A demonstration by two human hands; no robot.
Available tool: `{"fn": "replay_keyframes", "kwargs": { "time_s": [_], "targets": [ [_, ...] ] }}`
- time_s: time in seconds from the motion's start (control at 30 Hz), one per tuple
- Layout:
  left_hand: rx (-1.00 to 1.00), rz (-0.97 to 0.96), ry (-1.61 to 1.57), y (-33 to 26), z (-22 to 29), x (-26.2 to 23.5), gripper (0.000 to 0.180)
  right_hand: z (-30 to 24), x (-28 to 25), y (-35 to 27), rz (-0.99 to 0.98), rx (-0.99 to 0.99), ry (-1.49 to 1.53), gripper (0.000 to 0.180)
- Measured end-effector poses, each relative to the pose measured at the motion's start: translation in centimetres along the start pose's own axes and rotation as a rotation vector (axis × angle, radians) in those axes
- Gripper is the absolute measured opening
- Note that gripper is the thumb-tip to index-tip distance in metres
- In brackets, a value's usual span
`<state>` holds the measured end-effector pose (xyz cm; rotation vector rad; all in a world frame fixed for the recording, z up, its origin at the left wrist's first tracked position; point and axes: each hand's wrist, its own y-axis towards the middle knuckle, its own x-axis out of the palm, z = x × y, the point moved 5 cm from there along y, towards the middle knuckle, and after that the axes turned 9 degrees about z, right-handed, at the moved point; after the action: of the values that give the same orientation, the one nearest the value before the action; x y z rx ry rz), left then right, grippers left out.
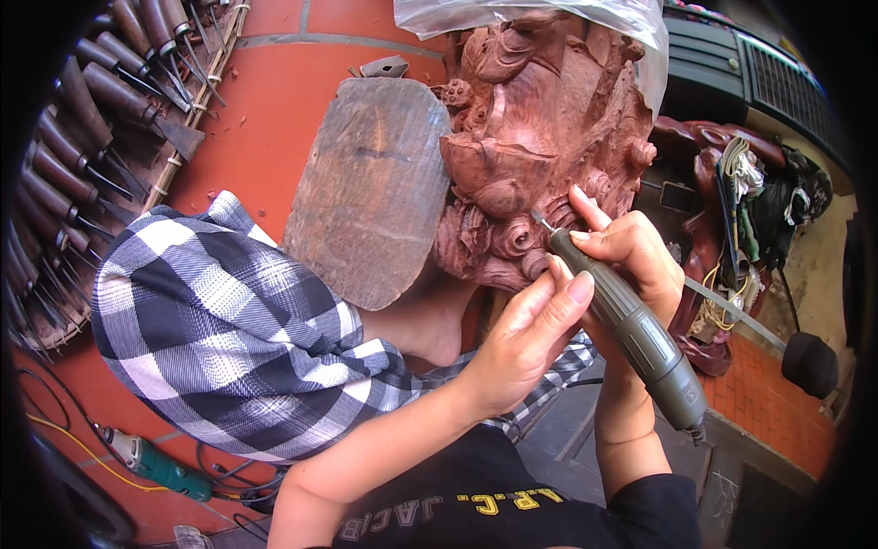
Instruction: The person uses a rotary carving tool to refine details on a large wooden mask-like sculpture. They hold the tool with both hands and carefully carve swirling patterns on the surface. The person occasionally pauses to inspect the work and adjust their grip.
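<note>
A reddish-brown wood carving (540, 119) with curled, rounded relief stands in front of me. My right hand (631, 252) grips a grey-green rotary carving handpiece (631, 329) like a pen, and its thin bit touches a spiral detail at the carving's lower part. My left hand (530, 334) rests against the handpiece's front end and the carving's bottom edge, thumb laid on the tool. A cable leaves the handpiece's rear at the lower right.
A flat worn wooden slab (375, 188) leans left of the carving. Several wood-handled chisels (82, 119) lie in a rack at left. A green power tool (155, 465) with cords lies on the red tiled floor. My knee in checked shorts (219, 320) fills the centre left. Clear plastic (530, 14) drapes the carving's top.
</note>
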<state>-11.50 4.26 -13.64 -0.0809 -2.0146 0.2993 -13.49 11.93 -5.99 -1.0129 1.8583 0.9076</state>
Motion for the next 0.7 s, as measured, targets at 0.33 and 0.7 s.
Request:
{"fn": "replay_keyframes", "kwargs": {
  "time_s": [0.33,0.7],
  "targets": [
    [0.078,-0.075,0.426,-0.7,-0.9,-0.6,0.022,0.9,-1.5,-2.4,0.164,0.046,0.249,0.023],
    [0.169,0.014,0.348,-1.2,-1.0,-1.7,0.029,1.9,-0.2,-2.8,0.06,-0.084,0.329,0.023]
  ]
}}
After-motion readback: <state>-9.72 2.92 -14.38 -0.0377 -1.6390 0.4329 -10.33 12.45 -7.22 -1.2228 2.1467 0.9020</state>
